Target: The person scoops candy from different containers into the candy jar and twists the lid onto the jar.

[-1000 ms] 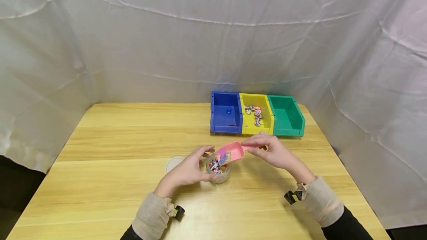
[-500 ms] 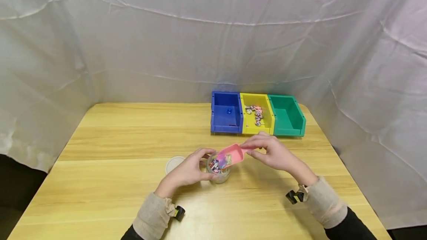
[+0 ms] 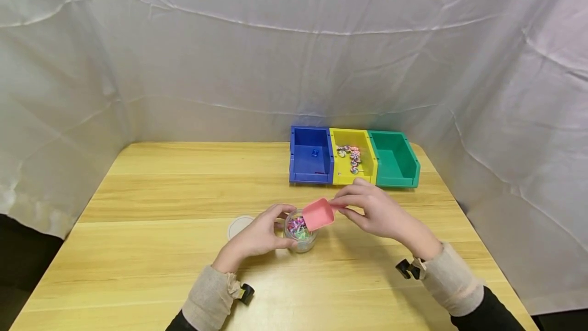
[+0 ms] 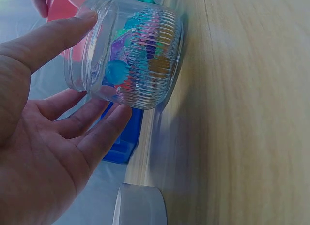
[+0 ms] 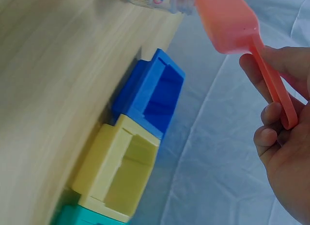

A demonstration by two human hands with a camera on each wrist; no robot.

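Observation:
A small clear ribbed jar (image 3: 300,231) (image 4: 130,65) with several colourful small pieces inside stands on the wooden table (image 3: 138,249). My left hand (image 3: 257,236) (image 4: 43,138) holds the jar from the left, thumb and fingers curled round its wall. My right hand (image 3: 374,213) (image 5: 286,152) pinches the handle of a pink scoop (image 3: 318,214) (image 5: 232,26). The scoop is tipped mouth-down over the jar's opening, its back facing the head camera.
A white round lid (image 3: 239,226) (image 4: 140,205) lies left of the jar. Blue (image 3: 310,155), yellow (image 3: 351,157) and green (image 3: 394,160) bins stand in a row at the back; the yellow one holds several small pieces. White cloth surrounds the table.
The pink scoop has tipped further over the jar and the pieces seen in it earlier are no longer visible in it. The left hand stays on the jar.

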